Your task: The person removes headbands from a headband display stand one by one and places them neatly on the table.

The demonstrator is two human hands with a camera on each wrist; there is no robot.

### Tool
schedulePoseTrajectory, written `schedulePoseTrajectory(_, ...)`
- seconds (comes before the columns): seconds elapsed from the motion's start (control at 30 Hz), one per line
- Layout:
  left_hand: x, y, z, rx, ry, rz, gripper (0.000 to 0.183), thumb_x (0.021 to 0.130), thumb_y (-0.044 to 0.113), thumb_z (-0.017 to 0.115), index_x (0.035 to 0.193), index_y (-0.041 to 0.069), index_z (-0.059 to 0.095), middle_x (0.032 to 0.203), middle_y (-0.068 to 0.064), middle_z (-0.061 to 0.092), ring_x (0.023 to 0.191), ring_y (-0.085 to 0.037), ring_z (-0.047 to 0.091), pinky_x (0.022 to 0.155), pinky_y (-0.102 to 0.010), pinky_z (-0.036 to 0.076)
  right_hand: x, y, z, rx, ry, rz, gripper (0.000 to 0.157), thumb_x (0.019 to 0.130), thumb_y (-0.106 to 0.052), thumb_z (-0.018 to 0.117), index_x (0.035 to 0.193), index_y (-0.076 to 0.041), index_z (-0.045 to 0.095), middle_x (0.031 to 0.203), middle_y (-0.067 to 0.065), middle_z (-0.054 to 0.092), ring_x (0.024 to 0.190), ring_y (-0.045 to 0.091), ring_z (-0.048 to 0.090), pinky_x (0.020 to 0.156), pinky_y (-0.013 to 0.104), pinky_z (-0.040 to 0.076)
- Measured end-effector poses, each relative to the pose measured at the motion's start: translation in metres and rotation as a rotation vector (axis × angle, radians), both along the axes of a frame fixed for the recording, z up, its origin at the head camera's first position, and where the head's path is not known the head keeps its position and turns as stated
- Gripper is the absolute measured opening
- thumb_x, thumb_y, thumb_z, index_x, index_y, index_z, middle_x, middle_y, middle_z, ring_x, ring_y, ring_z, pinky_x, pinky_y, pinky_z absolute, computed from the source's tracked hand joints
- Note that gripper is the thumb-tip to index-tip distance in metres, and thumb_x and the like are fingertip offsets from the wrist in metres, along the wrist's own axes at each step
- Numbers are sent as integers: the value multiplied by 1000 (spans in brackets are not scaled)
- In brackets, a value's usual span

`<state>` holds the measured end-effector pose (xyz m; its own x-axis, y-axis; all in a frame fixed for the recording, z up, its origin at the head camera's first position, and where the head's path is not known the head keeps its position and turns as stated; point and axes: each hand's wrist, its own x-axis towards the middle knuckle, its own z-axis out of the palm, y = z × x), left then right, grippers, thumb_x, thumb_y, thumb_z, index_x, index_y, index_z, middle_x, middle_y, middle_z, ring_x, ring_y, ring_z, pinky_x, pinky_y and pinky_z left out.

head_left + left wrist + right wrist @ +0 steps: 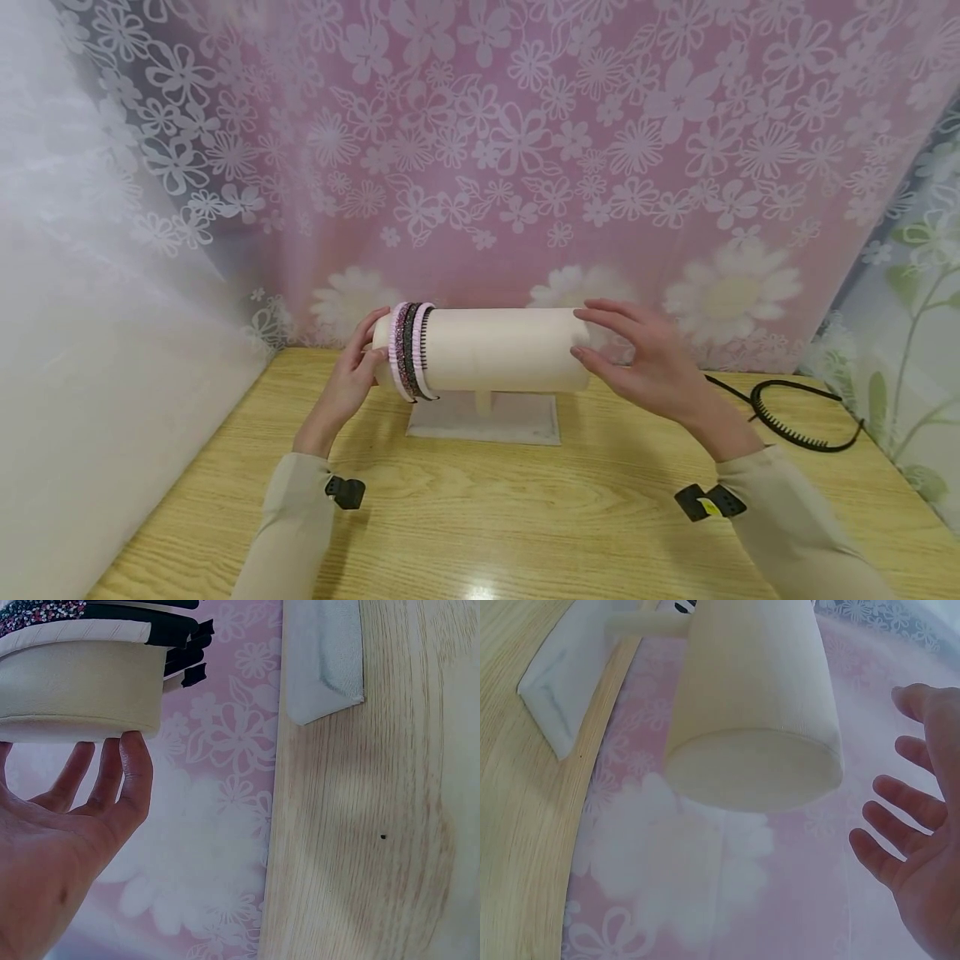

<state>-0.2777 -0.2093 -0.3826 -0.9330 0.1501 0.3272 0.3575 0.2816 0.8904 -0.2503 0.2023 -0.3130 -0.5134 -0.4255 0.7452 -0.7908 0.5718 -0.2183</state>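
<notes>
A cream cylindrical headband stand (502,350) lies level on a short post above a pale rectangular base (525,421). Several headbands (412,350) sit side by side around its left part, pink ones and glittery dark ones, with comb teeth on the rightmost. My left hand (348,375) holds the cylinder's left end, thumb in front and fingers at the upper edge. In the left wrist view, the left fingertips (135,746) touch the rim of that end. My right hand (648,358) is beside the right end, fingers spread and holding nothing; the right wrist view shows a gap between them.
Black toothed headbands (795,425) lie at the right of the wooden table (480,517). A pink floral curtain (487,167) hangs right behind the stand. A white surface (112,333) rises on the left, and a flowered sheet (922,333) hangs on the right.
</notes>
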Motion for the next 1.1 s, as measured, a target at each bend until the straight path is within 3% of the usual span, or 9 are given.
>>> schedulePoseTrajectory(0.1, 0, 0, 0, 0, 1, 0, 55, 108, 20, 43, 161, 29, 30, 155, -11, 44, 98, -16, 63, 68, -33, 55, -1, -6, 2, 4, -1, 6, 51, 79, -12, 87, 127, -7, 72, 132, 14, 68, 122, 33, 65, 98, 49, 52)
schedulePoseTrajectory(0.23, 1, 1, 0, 5, -1, -3, 55, 108, 19, 43, 160, 33, 32, 155, -11, 44, 99, -16, 63, 68, -34, 56, -1, -14, 4, 10, -22, 18, 50, 81, -14, 86, 128, -7, 71, 134, 14, 67, 120, 31, 65, 81, 41, 58)
schedulePoseTrajectory(0.33, 1, 1, 0, 10, -8, -5, 55, 108, 20, 43, 159, 37, 33, 155, -11, 44, 101, -17, 63, 69, -34, 56, -2, -19, 4, 3, -40, 36, 50, 82, -14, 85, 129, -7, 71, 135, 14, 66, 121, 31, 64, 82, 42, 58)
schedulePoseTrajectory(0.47, 1, 1, -1, 8, -9, -4, 55, 108, 20, 43, 159, 39, 33, 155, -11, 44, 101, -17, 63, 70, -34, 56, -5, -24, 4, 0, -33, 48, 49, 82, -15, 86, 128, -7, 71, 133, 13, 67, 123, 31, 63, 97, 48, 54)
schedulePoseTrajectory(0.63, 0, 1, -1, -3, 3, -1, 55, 108, 21, 42, 161, 34, 31, 154, -11, 44, 99, -16, 62, 69, -34, 55, -10, -29, 3, 1, -33, 64, 48, 82, -15, 85, 127, -6, 71, 131, 15, 67, 123, 32, 63, 98, 51, 53)
schedulePoseTrajectory(0.93, 0, 0, -2, -4, 6, -6, 54, 109, 21, 42, 159, 38, 32, 155, -10, 44, 98, -15, 63, 70, -37, 57, -14, -39, 2, 22, -19, 52, 46, 84, -21, 85, 126, -8, 72, 131, 13, 68, 122, 31, 64, 99, 50, 52)
schedulePoseTrajectory(1.1, 0, -1, 0, 5, 1, -3, 55, 108, 21, 43, 161, 33, 31, 155, -12, 43, 101, -17, 64, 73, -40, 58, -16, -44, 4, 34, -22, 60, 46, 84, -22, 84, 126, -6, 72, 133, 13, 67, 125, 32, 62, 103, 50, 51)
